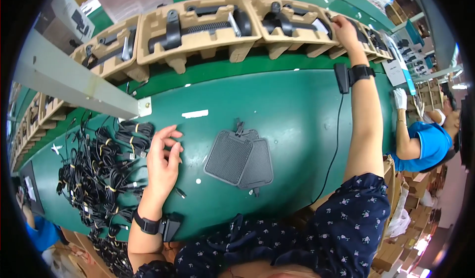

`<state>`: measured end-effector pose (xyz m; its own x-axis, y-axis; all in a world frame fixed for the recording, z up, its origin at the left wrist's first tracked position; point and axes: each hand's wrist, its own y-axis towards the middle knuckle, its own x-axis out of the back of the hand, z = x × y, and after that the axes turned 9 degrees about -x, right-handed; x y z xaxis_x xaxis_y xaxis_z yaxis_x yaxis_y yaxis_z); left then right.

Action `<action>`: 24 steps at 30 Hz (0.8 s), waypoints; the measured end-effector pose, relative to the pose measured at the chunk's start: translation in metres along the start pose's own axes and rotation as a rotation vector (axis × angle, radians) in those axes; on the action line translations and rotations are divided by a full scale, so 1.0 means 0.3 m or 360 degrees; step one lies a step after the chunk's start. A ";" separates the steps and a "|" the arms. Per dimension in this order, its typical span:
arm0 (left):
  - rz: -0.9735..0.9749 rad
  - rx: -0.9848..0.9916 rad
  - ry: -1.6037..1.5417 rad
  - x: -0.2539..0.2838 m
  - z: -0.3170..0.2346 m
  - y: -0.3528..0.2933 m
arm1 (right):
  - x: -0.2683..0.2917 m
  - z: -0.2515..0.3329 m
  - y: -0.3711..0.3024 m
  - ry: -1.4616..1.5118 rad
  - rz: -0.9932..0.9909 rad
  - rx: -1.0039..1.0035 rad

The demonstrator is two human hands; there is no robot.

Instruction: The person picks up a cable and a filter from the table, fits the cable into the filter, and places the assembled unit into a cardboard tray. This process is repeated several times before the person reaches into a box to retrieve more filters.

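Our right grip (345, 32) is at the moulded trays (203, 47), far side of the table (297, 124); we can't tell if it's clamped on anything. Left grip (162, 161) is empty, fingers apart, beside the tied cables (99, 168), probably bundled against tangling. Mesh plates (228, 156) overlap mid-table, likely for easy reach.

Head-worn fisheye, downward, close over the green bench (297, 109)
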<state>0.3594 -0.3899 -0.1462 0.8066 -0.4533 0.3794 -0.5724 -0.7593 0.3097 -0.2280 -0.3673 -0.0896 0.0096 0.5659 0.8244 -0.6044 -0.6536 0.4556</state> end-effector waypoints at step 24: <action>-0.0543 -0.0770 0.1377 0.139 0.012 0.027 | 0.230 0.839 -0.778 0.0228 0.0943 0.1633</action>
<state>0.3889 -0.4167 -0.1310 0.6648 0.3831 0.6413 -0.4862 -0.4299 0.7608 0.1142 -0.3021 -0.0547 -0.1842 0.0489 0.9817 0.4347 -0.8917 0.1260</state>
